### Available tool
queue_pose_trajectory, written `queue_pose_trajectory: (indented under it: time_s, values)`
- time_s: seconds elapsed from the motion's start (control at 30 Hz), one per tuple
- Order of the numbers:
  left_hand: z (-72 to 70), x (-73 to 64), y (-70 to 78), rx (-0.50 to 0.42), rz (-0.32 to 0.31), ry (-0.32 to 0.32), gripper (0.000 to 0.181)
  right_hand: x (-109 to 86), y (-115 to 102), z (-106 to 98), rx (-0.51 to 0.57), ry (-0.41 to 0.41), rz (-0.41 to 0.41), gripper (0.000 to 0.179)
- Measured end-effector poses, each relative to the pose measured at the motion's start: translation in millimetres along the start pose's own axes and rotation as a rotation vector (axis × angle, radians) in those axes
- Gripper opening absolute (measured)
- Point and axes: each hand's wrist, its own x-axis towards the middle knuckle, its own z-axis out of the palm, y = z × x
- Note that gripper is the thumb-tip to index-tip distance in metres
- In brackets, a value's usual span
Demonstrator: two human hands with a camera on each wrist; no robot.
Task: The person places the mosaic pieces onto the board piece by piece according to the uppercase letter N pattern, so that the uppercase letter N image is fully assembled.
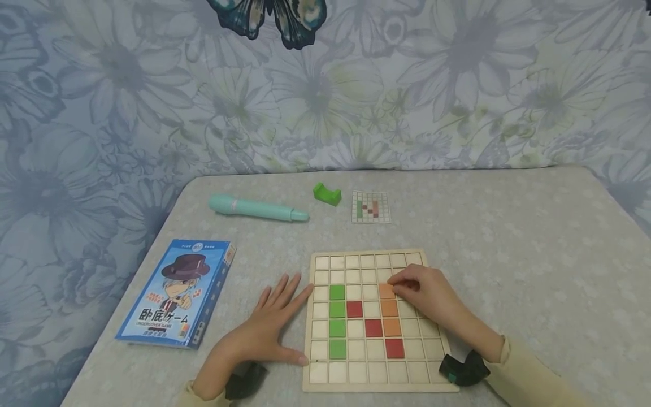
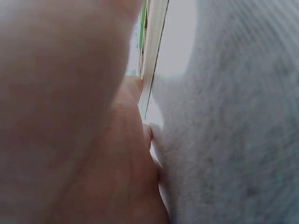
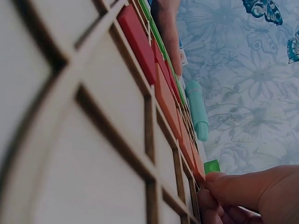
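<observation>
A wooden grid board (image 1: 356,386) lies on the table with coloured square tiles in its cells. Green tiles (image 1: 337,310) form a column on the left, and red tiles (image 1: 373,328) step down diagonally to the right. Orange tiles (image 1: 390,308) form a column above the lowest red one. My right hand (image 1: 432,294) pinches the topmost orange tile (image 3: 198,168) with thumb and forefinger at its cell; in the right wrist view the fingers partly hide it. My left hand (image 1: 267,330) lies with fingers spread by the board's left edge, its thumb and forefinger touching the frame.
Behind the board lie a small printed pattern card (image 1: 371,207), a green notched block (image 1: 327,194) and a teal tube-shaped stick (image 1: 259,210). A blue game box (image 1: 175,294) sits at the left. A floral wall covering (image 1: 325,102) rises behind the table.
</observation>
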Motion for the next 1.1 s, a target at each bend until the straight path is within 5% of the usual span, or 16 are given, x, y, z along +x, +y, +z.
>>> queue_pose_trajectory:
  time_s: [0.2,1.1]
  values:
    - [0.1,1.2,-0.7,-0.002,0.011,0.005,0.117,0.1,0.5,-1.2,-0.031,-0.009,-0.043,0.015]
    - [2.5,-0.4,-4.6,-0.002,0.036,0.013,0.114,-2.8,2.7,-1.9,0.024,-0.045,0.027,0.014]
